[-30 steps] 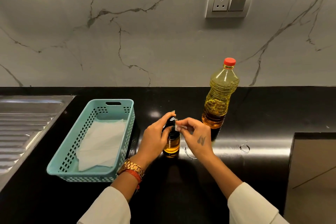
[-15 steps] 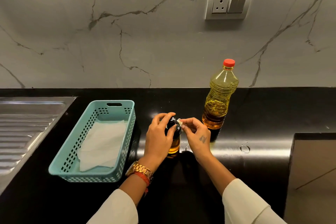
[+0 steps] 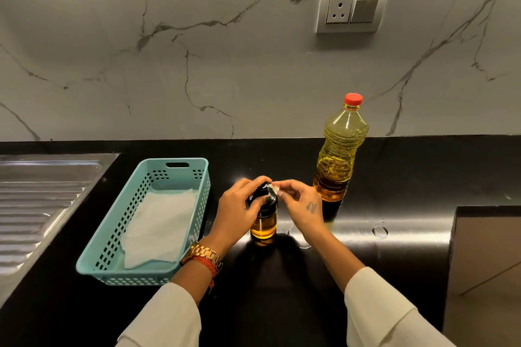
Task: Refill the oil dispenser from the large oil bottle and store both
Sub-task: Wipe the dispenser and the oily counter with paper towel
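Backdrop: grey veined marble wall [image 3: 225, 65] with socket plate [image 3: 353, 8] at 1 o'clock, above glossy black counter [image 3: 394, 177].
Left hand [image 3: 239, 211]: reaches in from 7 o'clock, fingers curled over black cap of oil dispenser [image 3: 264, 217], gripping it; gold watch [image 3: 203, 256] on wrist.
Right hand [image 3: 303, 203]: comes from 5 o'clock, thumb and forefinger pinching small pale part at cap's edge; other fingers loosely bent.
Dispenser: upright at counter centre, amber oil low in glass.
Large oil bottle [image 3: 339, 155]: upright at 2 o'clock of dispenser, red cap on, apart from right hand.
Edges: teal basket [image 3: 180, 166] with white paper at 9 o'clock; steel sink drainer [image 3: 42, 200] beyond; counter edge drops at 4 o'clock.
Open room: bare counter toward 12 and 3 o'clock.
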The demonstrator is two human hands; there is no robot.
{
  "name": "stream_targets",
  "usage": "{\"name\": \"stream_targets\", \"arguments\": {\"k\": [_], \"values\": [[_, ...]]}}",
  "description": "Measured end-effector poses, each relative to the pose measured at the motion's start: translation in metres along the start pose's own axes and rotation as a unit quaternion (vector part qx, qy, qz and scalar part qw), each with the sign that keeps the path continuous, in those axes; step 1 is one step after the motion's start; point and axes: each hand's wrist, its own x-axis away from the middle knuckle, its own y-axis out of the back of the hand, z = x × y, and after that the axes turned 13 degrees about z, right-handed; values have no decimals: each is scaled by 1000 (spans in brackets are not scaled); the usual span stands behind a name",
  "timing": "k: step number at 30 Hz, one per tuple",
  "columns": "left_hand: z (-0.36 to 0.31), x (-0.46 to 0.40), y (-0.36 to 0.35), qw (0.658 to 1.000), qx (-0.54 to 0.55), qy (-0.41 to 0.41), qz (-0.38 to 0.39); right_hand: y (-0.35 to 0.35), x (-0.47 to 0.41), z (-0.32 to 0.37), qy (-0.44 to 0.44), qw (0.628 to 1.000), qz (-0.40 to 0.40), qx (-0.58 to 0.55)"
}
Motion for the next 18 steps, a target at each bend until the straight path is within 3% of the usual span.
{"name": "stream_targets", "arguments": {"k": [6, 13, 18], "values": [[-6, 8, -4, 1000, 11, 13, -13, -9, 35, -8, 112, 992, -30, 41], [-10, 8, -8, 1000, 11, 22, -13, -9, 11, -13, -7, 999, -35, 12], [-5, 7, -7, 999, 32, 10, 11, -3, -4, 10, 77, 993, 0, 92]]}}
